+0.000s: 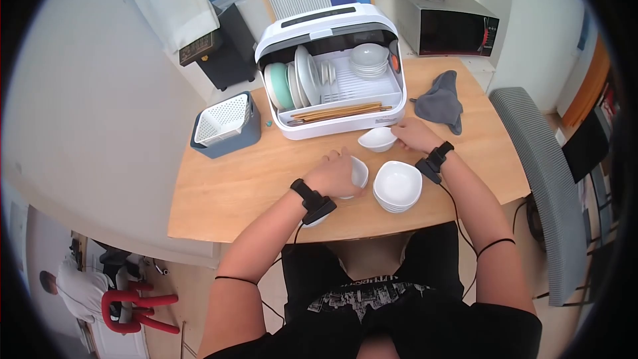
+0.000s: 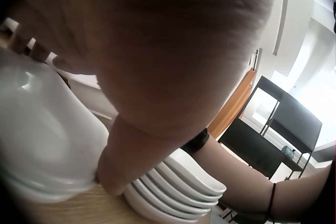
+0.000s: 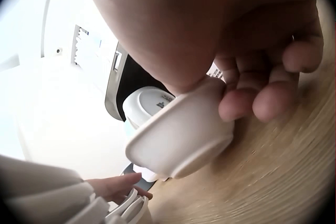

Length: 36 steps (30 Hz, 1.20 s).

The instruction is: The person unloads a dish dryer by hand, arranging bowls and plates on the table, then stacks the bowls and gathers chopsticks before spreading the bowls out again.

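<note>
My right hand [image 1: 415, 135] pinches the edge of a small white bowl [image 1: 377, 139] in front of the dish box. In the right wrist view the bowl [image 3: 181, 134] is tilted, its outer side and foot ring showing. My left hand [image 1: 332, 173] grips white bowls [image 1: 359, 174] nested together, partly hidden by its fingers. The left wrist view shows the thumb at the edge of these bowls [image 2: 47, 129]. Between my forearms stands a stack of squarish white bowls [image 1: 397, 185]. Below the left wrist, another white dish [image 1: 317, 218] is mostly hidden.
A white dish box [image 1: 345, 126] with raised lid holds plates, bowls and chopsticks [image 1: 339, 114]. Left of it is a blue-grey bin [image 1: 229, 144] with a white basket [image 1: 222, 119]. A grey cloth [image 1: 440, 101] and a microwave [image 1: 452, 30] are right. Another person [image 1: 80, 289] sits lower left.
</note>
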Each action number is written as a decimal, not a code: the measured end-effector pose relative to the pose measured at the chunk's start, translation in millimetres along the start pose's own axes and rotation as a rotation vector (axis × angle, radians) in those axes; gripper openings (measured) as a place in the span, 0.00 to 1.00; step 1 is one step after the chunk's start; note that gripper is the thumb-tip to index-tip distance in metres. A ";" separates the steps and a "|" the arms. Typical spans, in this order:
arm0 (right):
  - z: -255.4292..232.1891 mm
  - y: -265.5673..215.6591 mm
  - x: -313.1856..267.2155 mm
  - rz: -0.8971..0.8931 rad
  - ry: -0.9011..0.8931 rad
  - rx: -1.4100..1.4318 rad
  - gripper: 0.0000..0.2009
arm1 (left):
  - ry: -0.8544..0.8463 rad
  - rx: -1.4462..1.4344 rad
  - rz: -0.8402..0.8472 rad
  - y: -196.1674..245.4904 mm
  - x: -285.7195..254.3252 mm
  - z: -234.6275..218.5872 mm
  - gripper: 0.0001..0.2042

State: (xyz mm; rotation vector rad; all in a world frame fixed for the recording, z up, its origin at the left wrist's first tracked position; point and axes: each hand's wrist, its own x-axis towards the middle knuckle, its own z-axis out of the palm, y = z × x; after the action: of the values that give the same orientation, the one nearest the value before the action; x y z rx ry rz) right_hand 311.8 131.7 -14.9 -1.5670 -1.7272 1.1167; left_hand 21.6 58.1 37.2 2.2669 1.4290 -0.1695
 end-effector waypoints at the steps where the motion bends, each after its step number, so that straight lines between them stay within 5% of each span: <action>1: -9.0 -7.6 -13.8 0.003 0.006 0.004 0.18 | -0.004 0.005 0.005 1.5 -0.6 1.3 0.67; 3: -24.6 -16.0 -43.8 -0.042 0.180 -0.230 0.16 | 0.013 0.076 0.011 4.1 -2.1 4.2 0.67; 9: -31.0 -3.8 -124.0 -0.087 0.324 0.185 0.14 | -0.006 0.135 -0.026 9.7 6.8 5.6 0.64; 15: 7.2 -27.9 -166.2 -0.105 0.430 -0.119 0.15 | 0.050 0.024 -0.057 7.5 5.7 -20.2 0.59; 21: 22.8 -21.6 -164.6 -0.118 0.425 -0.171 0.16 | 0.320 0.017 0.140 -21.4 -79.5 -40.0 0.56; 29: 28.0 -21.4 -174.4 -0.116 0.454 -0.358 0.18 | 0.193 -0.091 -0.043 -35.4 -149.7 -8.1 0.54; 35: 25.5 -16.3 -185.7 0.047 0.303 -0.119 0.23 | 0.291 -0.114 0.012 -47.2 -139.6 11.9 0.52; 36: 25.4 -23.4 -189.2 0.125 0.178 0.094 0.28 | 0.288 -0.100 0.020 -48.6 -135.8 14.2 0.52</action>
State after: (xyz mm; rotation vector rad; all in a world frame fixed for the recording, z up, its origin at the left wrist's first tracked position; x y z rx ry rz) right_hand 310.6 -57.9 17.1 -1.6799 -1.4579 1.0660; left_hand -81.2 -42.6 55.1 2.2911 1.5168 0.2394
